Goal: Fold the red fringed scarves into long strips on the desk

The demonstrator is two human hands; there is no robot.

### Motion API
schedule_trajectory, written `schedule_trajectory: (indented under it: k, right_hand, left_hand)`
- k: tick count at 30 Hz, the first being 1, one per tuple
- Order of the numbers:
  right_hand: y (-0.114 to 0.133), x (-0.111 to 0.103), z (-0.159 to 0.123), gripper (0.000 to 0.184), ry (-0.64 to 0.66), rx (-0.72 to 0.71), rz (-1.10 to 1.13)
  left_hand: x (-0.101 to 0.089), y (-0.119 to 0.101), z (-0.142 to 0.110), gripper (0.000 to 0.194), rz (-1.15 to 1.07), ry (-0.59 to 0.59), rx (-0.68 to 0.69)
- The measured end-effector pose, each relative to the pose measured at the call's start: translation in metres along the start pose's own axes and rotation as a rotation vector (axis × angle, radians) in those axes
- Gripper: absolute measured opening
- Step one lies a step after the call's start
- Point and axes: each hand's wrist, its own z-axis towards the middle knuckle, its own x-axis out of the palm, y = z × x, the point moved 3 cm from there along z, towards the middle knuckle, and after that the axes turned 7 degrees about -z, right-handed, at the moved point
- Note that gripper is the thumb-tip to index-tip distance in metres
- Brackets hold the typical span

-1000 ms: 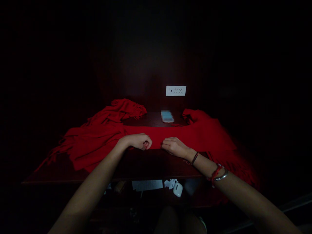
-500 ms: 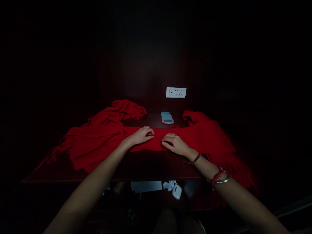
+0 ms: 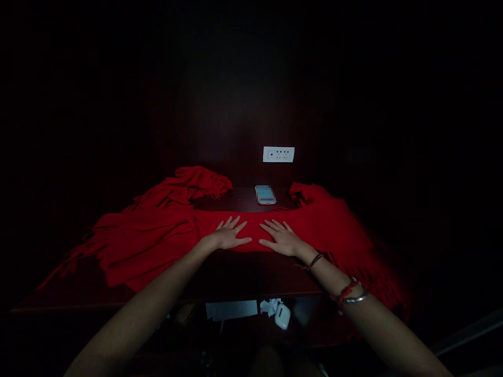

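A red fringed scarf lies across the dark wooden desk, bunched at the left and right with a flat narrow strip between. On that strip my left hand rests palm down, fingers spread; a ring shows on one finger. My right hand lies flat beside it with its fingers apart, also touching the cloth. A gap separates the two thumbs. Bracelets circle my right forearm. Neither hand grips anything.
Behind the strip lies a phone, its screen blurred. A white socket panel is on the back wall. Below the desk's front edge are papers, crumpled white tissue and a white earbud case. The surroundings are very dark.
Both hands were curled over the strip; their fingers have now straightened and spread flat on the scarf. The view has shifted slightly.
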Motion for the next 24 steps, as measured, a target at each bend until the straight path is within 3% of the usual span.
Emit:
schedule_trajectory:
  k: [6,10,16,21,24]
  right_hand:
    - [-0.014,0.003,0.001,0.074,0.059,0.118,-0.005]
    - [-0.011,-0.001,0.000,0.068,-0.026,0.092,0.010]
    - [-0.029,-0.041,-0.021,0.039,-0.515,0.217,0.002]
    - [-0.073,-0.082,-0.063,0.025,-0.508,0.317,-0.005]
    - [-0.078,-0.093,-0.078,0.024,-0.457,0.388,0.000]
  left_hand:
    - [-0.003,-0.005,-0.005,0.081,-0.028,0.049,0.071]
    - [-0.007,-0.006,-0.007,0.081,-0.031,0.077,0.062]
    - [-0.004,-0.005,-0.003,0.075,-0.026,0.003,0.095]
    - [-0.001,-0.005,0.004,0.065,-0.013,-0.168,0.186]
    - [0.004,-0.004,0.009,0.065,-0.014,-0.112,0.163]
